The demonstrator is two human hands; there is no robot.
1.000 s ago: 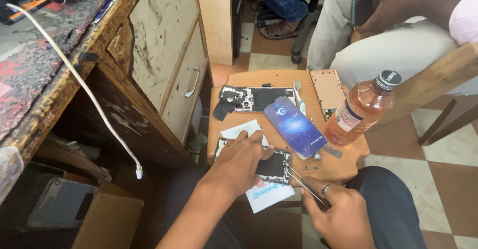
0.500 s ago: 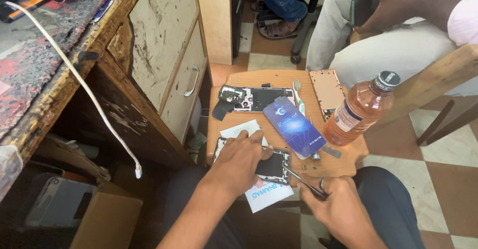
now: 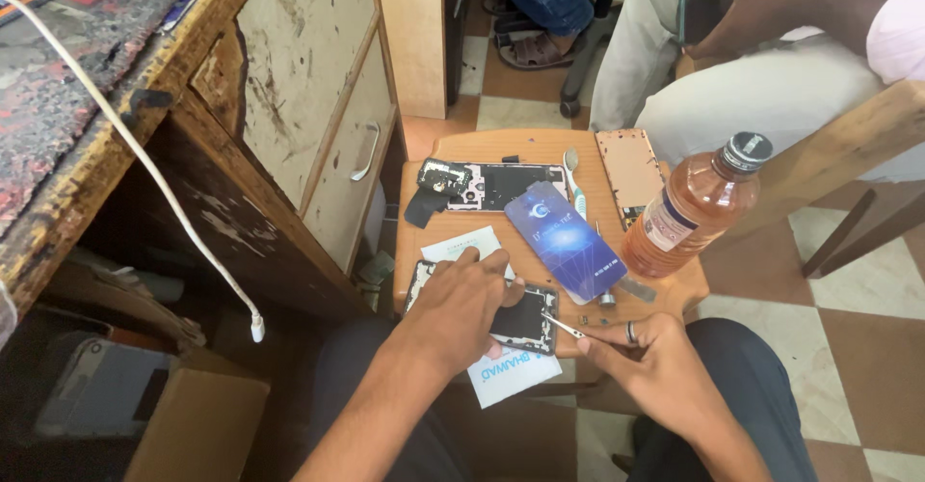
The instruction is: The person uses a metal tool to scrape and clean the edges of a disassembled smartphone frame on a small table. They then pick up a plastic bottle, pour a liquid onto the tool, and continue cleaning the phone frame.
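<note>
You are working on a small wooden stool (image 3: 453,149) in the middle of the frame, and it is crowded. Its near edge runs just under your hands, and the opened phone (image 3: 520,318) you are holding lies right at that near edge, on a white paper sheet (image 3: 511,378) that overhangs it toward your lap. To the left, the side of a worn wooden desk (image 3: 289,125) stands close against the stool. At the right edge of the stool an orange-tinted plastic bottle (image 3: 689,214) stands tilted in the picture, just beside a blue card-like packet (image 3: 567,241). Behind these, toward the top of the stool, lie another stripped phone frame (image 3: 491,186), a light brown back panel (image 3: 631,169) and a pale plastic pry tool (image 3: 574,181). The only bare wood is a narrow strip between the packet and your right hand, where a few tiny parts sit.

The opened phone is a dark, rectangular body with a black centre and a metal rim, lying flat.

Your left hand (image 3: 461,307) covers its left half, fingers spread and pressed down on it. Your right hand (image 3: 655,371) is at the lower right, fingers pinched together on thin metal tweezers (image 3: 564,326), whose tip meets the phone's right edge.
</note>
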